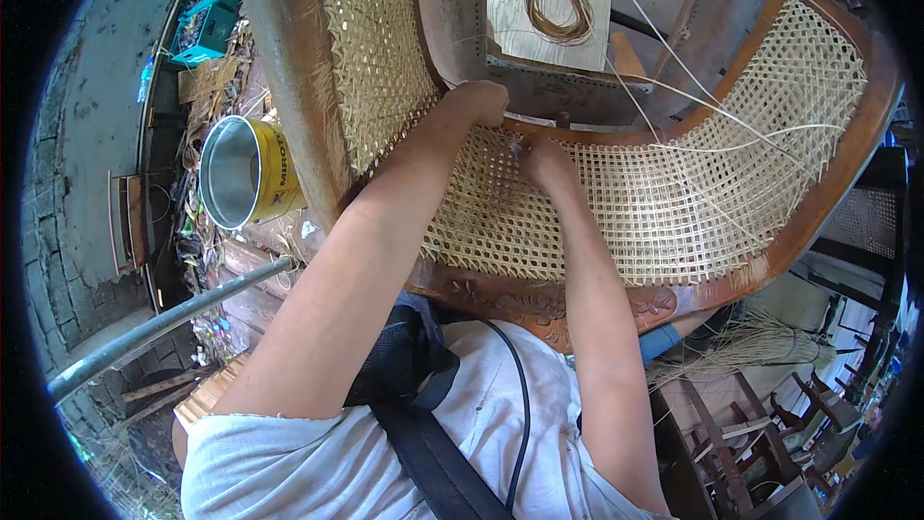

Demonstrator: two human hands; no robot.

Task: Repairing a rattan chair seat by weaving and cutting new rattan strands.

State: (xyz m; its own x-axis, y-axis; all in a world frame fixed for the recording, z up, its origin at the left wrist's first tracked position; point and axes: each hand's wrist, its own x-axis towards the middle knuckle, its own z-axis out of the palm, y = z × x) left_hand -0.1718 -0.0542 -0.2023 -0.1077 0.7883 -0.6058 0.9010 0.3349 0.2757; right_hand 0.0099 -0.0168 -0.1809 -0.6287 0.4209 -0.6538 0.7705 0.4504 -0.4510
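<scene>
Touching the woven cane (635,195) at upper centre, the right hand (549,164) curls. The left hand (481,103) bends just upper left; I cannot tell either's grip.

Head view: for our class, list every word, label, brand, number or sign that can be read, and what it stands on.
Yellow bucket: large dark printed lettering on its side; I don't copy out wording or brands.
Teal crates: any marking is too small to read.
Carved wooden rail: ornament; no lettering I can make out.
Woven cane: none.
</scene>
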